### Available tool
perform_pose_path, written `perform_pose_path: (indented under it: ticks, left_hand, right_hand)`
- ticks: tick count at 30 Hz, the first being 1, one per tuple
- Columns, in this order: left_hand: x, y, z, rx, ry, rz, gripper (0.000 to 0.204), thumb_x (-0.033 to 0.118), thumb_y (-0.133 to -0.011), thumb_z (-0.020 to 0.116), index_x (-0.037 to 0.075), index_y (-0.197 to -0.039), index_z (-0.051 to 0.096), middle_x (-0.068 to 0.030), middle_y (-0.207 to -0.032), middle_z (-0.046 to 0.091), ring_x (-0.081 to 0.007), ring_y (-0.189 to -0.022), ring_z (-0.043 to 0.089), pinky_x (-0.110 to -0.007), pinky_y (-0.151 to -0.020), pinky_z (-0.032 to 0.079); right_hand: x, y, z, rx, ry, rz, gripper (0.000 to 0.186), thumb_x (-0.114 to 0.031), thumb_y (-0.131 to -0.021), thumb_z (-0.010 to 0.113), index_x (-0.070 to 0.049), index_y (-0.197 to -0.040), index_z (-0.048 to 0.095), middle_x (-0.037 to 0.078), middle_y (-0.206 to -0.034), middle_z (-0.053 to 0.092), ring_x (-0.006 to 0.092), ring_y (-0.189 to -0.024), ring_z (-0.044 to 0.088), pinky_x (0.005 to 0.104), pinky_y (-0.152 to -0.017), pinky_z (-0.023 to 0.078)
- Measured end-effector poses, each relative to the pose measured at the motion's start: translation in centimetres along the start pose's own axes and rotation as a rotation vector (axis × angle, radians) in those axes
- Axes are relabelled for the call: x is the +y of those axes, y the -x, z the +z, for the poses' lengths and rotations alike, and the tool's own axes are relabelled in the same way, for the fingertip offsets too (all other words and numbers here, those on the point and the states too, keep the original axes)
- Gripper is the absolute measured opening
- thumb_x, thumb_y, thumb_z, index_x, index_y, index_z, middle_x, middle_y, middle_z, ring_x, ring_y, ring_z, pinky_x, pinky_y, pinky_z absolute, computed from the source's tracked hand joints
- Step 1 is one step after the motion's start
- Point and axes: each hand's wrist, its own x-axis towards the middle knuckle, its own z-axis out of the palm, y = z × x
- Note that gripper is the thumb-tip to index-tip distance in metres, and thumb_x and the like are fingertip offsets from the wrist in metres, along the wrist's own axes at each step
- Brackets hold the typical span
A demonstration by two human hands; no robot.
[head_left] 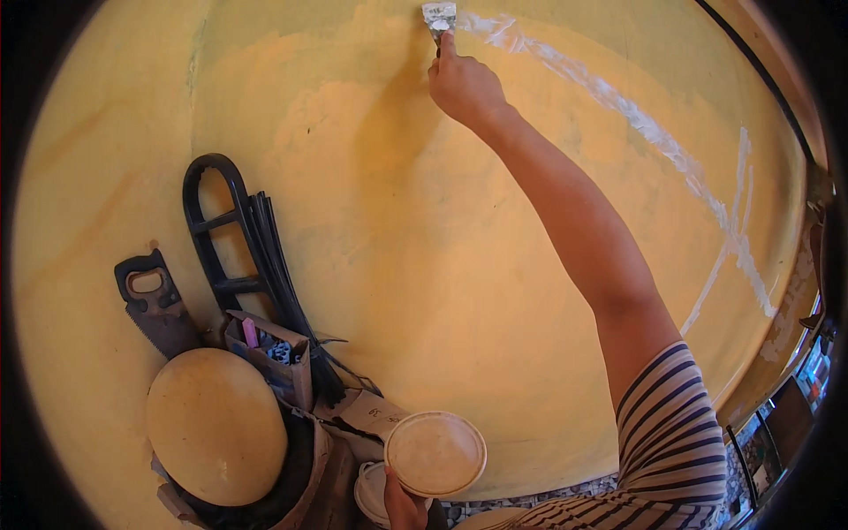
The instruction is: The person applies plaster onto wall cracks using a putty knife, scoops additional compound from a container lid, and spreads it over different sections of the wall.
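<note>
My right hand (461, 88) grips a putty knife (439, 19) with white paste on its blade, raised against the yellow wall (521, 230) at the top middle. A long, uneven streak of white filler (627, 110) runs from the blade down to the right, crossed by thinner streaks low on the right. My left hand (402, 499) holds a round pale tub or lid (435, 449) near the lower edge, fingers partly hidden beneath it. Another white round item (371, 490) sits behind it.
At lower left stand a handsaw (159, 300), a black looped frame with long strips (212, 221), a cardboard box (294, 371) of small items and a large cream dome (216, 420). A mosaic floor (565, 486) shows below; dark clutter (760, 450) lies at the right edge.
</note>
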Motion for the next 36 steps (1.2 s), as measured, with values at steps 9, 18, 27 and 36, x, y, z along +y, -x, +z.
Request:
perform_pose_path:
  ticks: [9,18,27,36]
  left_hand:
    - [-0.4,0.4,-0.2,0.002,-0.011,-0.004,0.053,0.045,-0.104,0.04,0.006,-0.138,0.048,-0.009,-0.133,0.057,-0.025,-0.121,0.054,-0.038,-0.103,0.044]
    - [-0.2,0.6,-0.5,0.004,-0.014,0.006,0.053,0.045,-0.103,0.041,0.005,-0.137,0.048,-0.0092,-0.133,0.057,-0.0251,-0.121,0.054,-0.038,-0.103,0.044]
    - [-0.2,0.8,-0.4,-0.008,-0.03,0.003,0.053,0.045,-0.103,0.041,0.005,-0.137,0.048,-0.0094,-0.132,0.057,-0.0251,-0.12,0.054,-0.038,-0.102,0.044]
    - [-0.6,0.9,-0.1,-0.007,-0.039,-0.001,0.052,0.044,-0.103,0.042,0.004,-0.137,0.048,-0.0097,-0.132,0.057,-0.0251,-0.119,0.055,-0.037,-0.101,0.044]
  right_hand:
    - [-1.3,1.6,0.6,-0.1,0.022,0.065,0.063,-0.026,-0.096,0.039,0.009,-0.147,0.023,0.031,-0.085,0.066,0.0466,-0.079,0.066,0.0551,-0.074,0.052]
    - [-0.4,1.9,0.8,-0.199,0.104,0.068,0.063,-0.025,-0.096,0.039,0.009,-0.147,0.022,0.031,-0.088,0.066,0.0462,-0.081,0.066,0.0544,-0.074,0.052]
    - [1.6,0.1,-0.7,-0.048,0.039,-0.022,0.06,-0.026,-0.097,0.039,0.01,-0.144,0.028,0.03,-0.088,0.067,0.0465,-0.079,0.065,0.0551,-0.073,0.051]
    - [1.2,-0.4,-0.3,-0.111,0.078,-0.071,0.059,-0.025,-0.097,0.035,0.008,-0.146,0.027,0.027,-0.09,0.067,0.0427,-0.082,0.066,0.0535,-0.076,0.051]
